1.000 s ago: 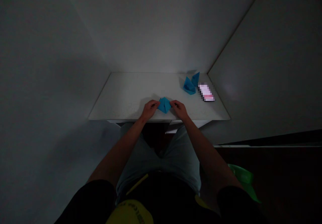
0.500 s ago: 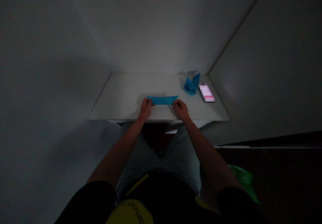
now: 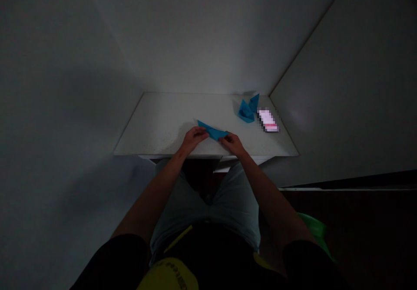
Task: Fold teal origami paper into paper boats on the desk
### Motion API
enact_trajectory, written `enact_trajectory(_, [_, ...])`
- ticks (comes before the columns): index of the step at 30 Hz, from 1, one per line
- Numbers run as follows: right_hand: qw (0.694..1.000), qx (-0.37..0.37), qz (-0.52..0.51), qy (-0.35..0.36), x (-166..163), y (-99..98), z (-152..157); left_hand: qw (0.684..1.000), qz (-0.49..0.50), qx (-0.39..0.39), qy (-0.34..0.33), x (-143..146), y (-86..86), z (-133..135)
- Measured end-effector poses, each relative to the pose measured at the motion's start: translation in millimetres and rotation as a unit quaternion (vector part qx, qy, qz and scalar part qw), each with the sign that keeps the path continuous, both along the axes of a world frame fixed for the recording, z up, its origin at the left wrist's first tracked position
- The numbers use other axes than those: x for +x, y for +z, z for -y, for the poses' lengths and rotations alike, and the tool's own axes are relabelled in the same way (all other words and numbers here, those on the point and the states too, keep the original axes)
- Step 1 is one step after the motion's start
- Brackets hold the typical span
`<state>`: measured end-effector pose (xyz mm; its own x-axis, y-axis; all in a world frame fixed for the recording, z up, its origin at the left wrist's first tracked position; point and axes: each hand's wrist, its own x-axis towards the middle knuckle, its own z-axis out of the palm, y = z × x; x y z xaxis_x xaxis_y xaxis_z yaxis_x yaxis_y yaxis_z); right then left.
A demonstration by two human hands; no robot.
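A long, narrow piece of folded blue paper (image 3: 213,133) is between my hands, just above the front part of the white table. It slants, its left tip farther from me than its right end. My left hand (image 3: 193,139) grips its left part from the near side, the fingers laid along the fold. Pinched in my right hand (image 3: 232,143) is the lower right end. My fingers cover part of the paper's near edge.
Two folded blue paper shapes, one boat-like (image 3: 246,112) and one pointed (image 3: 254,103), stand at the back right of the white table (image 3: 156,120). Beside them lies a phone (image 3: 268,120) with a lit, blurred screen. Walls enclose the table's back and sides. Something green (image 3: 314,227) is low at right.
The folded paper has turned from level to slanting, its right end now nearer to me. My left hand has slid right along it, toward the middle. The other things stay put.
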<state>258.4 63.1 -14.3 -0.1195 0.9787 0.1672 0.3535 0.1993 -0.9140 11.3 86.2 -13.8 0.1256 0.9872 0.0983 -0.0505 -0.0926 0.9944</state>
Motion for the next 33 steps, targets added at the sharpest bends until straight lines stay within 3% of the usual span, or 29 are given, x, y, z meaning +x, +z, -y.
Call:
enact_trajectory(5, [1.0, 0.001, -0.012, 0.02, 1.5, 6.3, 6.6, 0.999, -0.005, 0.025, 0.044, 1.0, -7.9, -1.9])
enact_trajectory(10, [0.999, 0.018, 0.019, 0.036, -0.2, 9.5, 10.8, 1.0, 0.001, 0.01, 0.003, -4.5, -9.7, -4.5])
enact_trajectory(13, [0.998, 0.011, 0.032, 0.049, -0.2, 10.0, 11.5, 1.0, -0.007, -0.009, -0.027, -7.8, -6.2, -3.8])
enact_trajectory(21, [0.995, 0.021, 0.069, 0.072, 1.4, 11.8, 11.7, 0.998, -0.058, -0.016, -0.004, -11.4, 6.8, 3.5])
enact_trajectory(24, [0.997, 0.019, 0.049, 0.063, 0.1, 11.7, 11.2, 0.997, -0.072, -0.018, 0.016, -10.6, 7.5, 5.0])
enact_trajectory(28, [0.998, 0.02, 0.002, 0.055, -2.8, 11.7, 9.8, 0.995, -0.094, -0.011, -0.016, -6.6, 9.1, 6.9])
enact_trajectory(33, [0.998, 0.013, 0.03, 0.045, -3.6, 11.6, 8.0, 0.994, -0.098, -0.003, 0.046, -4.7, 8.3, 4.2])
